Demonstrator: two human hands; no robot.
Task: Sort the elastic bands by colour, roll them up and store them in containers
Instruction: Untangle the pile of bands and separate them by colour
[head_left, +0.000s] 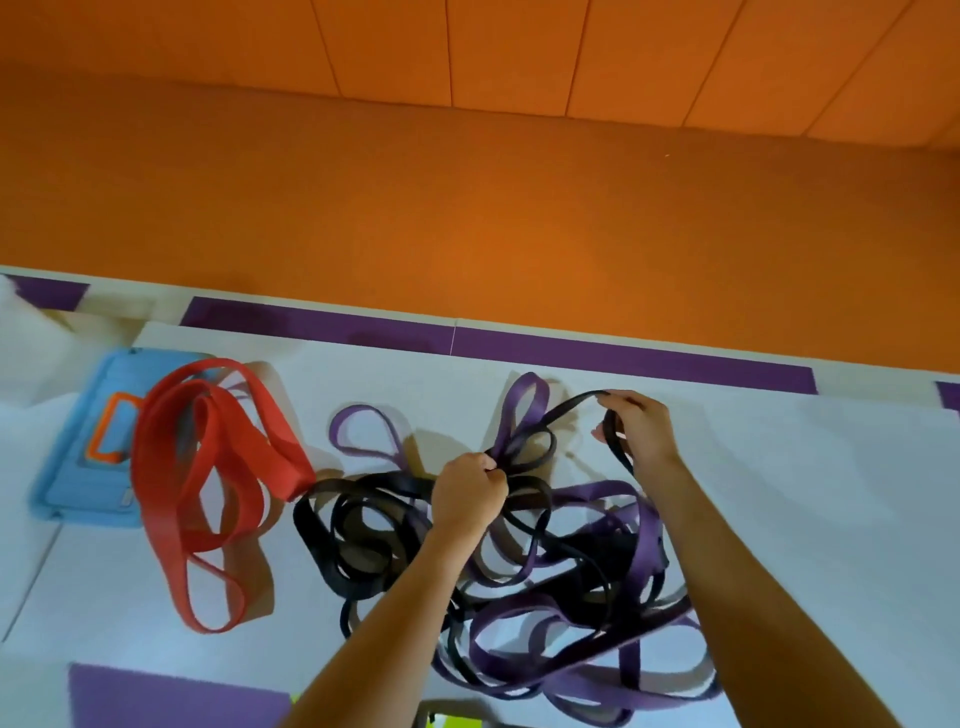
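A tangle of black bands (358, 540) and purple bands (602, 644) lies on the white surface (810, 509) in the middle. My left hand (470, 496) is closed over the tangle, pinching black and purple strands at its top. My right hand (636, 428) grips a black band (566, 408) and lifts its loop up and away from the heap. Several red bands (208, 478) lie in a separate pile to the left, apart from the tangle.
A light blue lid or tray (78, 467) with an orange handle lies at the far left, partly under the red bands. An orange wall rises behind a purple strip (623, 358). A purple patch (171, 696) and a green-edged object (457, 719) sit at the near edge.
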